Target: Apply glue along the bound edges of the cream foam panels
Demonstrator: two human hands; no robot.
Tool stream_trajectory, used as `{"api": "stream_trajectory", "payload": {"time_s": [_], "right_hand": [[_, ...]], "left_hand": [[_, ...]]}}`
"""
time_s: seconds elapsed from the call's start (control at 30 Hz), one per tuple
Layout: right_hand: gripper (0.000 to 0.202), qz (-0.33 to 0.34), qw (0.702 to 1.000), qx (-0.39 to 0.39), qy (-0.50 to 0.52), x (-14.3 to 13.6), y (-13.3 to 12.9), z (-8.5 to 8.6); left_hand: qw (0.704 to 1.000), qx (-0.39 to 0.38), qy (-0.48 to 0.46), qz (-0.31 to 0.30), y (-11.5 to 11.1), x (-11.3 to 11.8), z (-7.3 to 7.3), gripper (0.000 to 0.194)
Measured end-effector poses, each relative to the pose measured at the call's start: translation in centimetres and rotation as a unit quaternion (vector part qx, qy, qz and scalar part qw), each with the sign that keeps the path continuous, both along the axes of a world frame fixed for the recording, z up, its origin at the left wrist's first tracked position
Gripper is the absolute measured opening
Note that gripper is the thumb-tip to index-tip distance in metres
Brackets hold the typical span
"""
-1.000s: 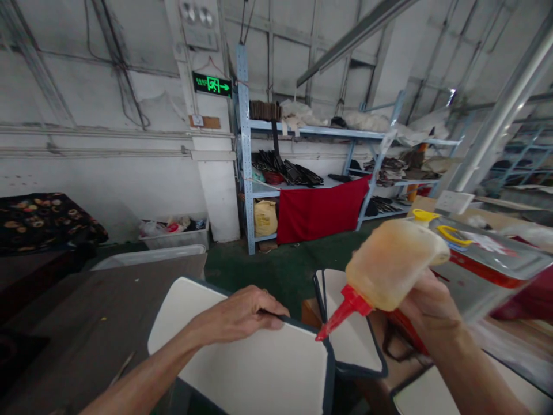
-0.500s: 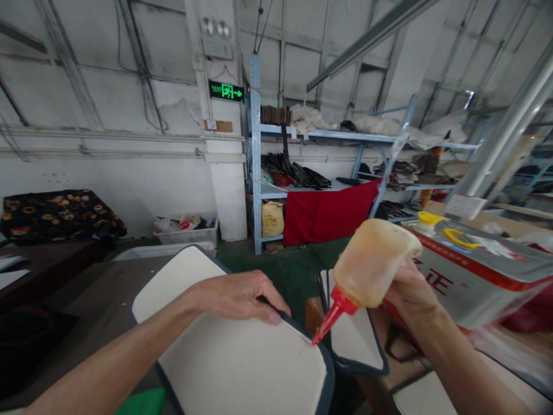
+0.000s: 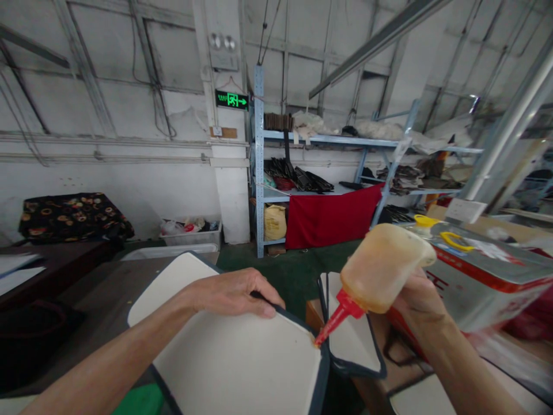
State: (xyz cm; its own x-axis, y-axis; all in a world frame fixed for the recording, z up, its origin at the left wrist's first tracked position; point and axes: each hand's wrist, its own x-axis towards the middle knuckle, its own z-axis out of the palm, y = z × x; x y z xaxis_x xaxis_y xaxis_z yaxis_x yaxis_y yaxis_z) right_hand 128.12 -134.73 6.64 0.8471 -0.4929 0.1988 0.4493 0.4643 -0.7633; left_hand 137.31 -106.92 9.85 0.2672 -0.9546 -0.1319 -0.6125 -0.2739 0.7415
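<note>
My left hand (image 3: 242, 294) grips the far edge of a cream panel with dark blue edging (image 3: 242, 363), thumb on the pale face and fingers over the rim. My right hand (image 3: 417, 297) is closed round a translucent glue bottle (image 3: 380, 265), tilted with its red nozzle (image 3: 339, 317) pointing down and left. The nozzle tip touches the panel's right corner, where a small amber smear of glue shows. Part of my right hand is hidden behind the bottle. Another cream panel section (image 3: 177, 282) extends behind my left forearm.
More dark-edged cream panels (image 3: 354, 340) rest on a brown table just right of the nozzle. A large metal can (image 3: 484, 276) with yellow caps stands at the right. Beyond the green floor are blue shelves (image 3: 260, 173) with a red cloth (image 3: 332, 216). Something green (image 3: 140, 400) lies below my left forearm.
The nozzle tip has shifted slightly along the panel's edge to the corner, and an amber smear now shows there. The panel has turned a little; my left hand keeps its hold.
</note>
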Motion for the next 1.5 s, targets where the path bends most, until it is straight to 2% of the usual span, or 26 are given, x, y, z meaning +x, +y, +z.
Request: {"api": "stream_trajectory", "payload": {"time_s": [0.13, 0.3, 0.53, 0.73, 0.97, 1.1, 1.23, 1.5], "right_hand": [[0.038, -0.014, 0.999, -0.031, -0.026, -0.3, -0.4, -1.2], [0.045, -0.079, 0.993, -0.032, -0.078, -0.6, -0.3, -1.9], [0.045, -0.062, 0.993, -0.045, -0.085, -0.7, 0.3, -1.9], [0.053, -0.051, 0.995, -0.054, -0.072, -0.4, 0.1, -2.6], [0.051, -0.048, 0.995, -0.047, -0.073, -0.3, 0.1, -2.9], [0.043, -0.050, 0.996, -0.039, -0.067, -0.3, 0.3, -3.0], [0.032, -0.013, 0.997, -0.050, -0.056, -0.2, 0.3, -3.2], [0.030, -0.017, 0.995, -0.076, -0.063, 0.0, -0.4, -4.1]], "left_hand": [[0.999, -0.013, -0.008, 0.046, 0.9, -0.1, -0.4, 0.034], [0.992, -0.017, -0.060, 0.108, 1.7, 0.0, -1.1, 0.030], [0.984, -0.022, -0.005, 0.179, 1.9, -0.1, -1.6, 0.033], [0.978, -0.022, 0.044, 0.201, 2.0, 0.4, -2.1, 0.037], [0.964, -0.034, 0.111, 0.239, 2.0, 1.0, -2.6, 0.039], [0.957, -0.047, 0.136, 0.252, 2.0, 1.2, -2.8, 0.039], [0.949, -0.062, 0.164, 0.262, 2.1, 1.7, -3.2, 0.040], [0.932, -0.095, 0.206, 0.282, 2.8, 3.3, -4.6, 0.036]]}}
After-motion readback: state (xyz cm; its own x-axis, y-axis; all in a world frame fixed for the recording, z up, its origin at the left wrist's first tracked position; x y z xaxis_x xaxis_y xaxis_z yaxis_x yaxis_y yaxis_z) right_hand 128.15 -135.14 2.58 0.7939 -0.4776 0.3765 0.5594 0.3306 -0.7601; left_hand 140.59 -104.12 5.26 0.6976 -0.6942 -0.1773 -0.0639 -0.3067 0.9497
